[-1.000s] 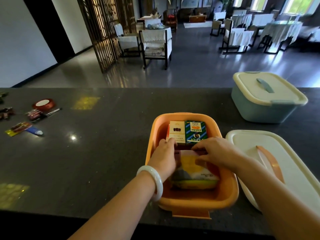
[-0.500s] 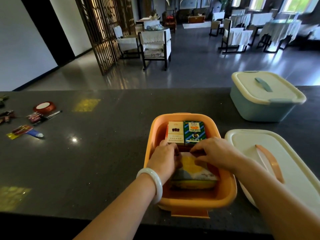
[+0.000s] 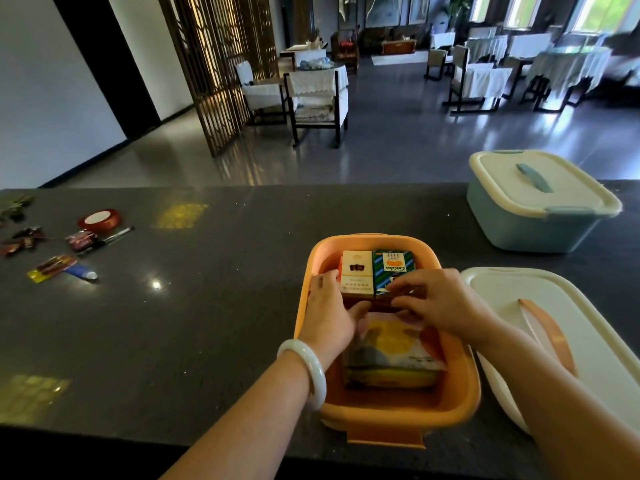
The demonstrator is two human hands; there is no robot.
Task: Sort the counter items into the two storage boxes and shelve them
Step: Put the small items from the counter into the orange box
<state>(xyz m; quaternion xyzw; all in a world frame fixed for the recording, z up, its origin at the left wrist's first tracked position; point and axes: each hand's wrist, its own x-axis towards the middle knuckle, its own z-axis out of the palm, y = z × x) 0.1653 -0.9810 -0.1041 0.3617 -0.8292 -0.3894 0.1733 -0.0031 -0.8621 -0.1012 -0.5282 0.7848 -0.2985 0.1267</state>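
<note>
Dark stone counter (image 3: 214, 306) runs across the front of a dining room with covered chairs and a wooden screen behind it. Near the counter's front edge stands an open orange box (image 3: 391, 410). At its far end two small packs stand side by side, a white pack (image 3: 356, 268) and a green striped pack (image 3: 393, 266); a flat yellow packet (image 3: 391, 351) lies in the nearer half. Both hands reach into the box. The left hand (image 3: 329, 317), with a pale bangle (image 3: 306, 370) on its wrist, has its fingers curled along the left side and lower edge of the white pack. The right hand (image 3: 440, 303) has its fingers bent onto the near edge of the green striped pack; whether they pinch it or only press it cannot be told. Just right of the box, a cream lid (image 3: 554, 313) with an orange handle lies flat on the counter. Toward the far right corner sits a blue box (image 3: 530, 230) with its lid on. Along the left edge lie a red tape roll (image 3: 100, 219), a pen (image 3: 110, 237), a small tube (image 3: 81, 273) and some wrapped bits.
</note>
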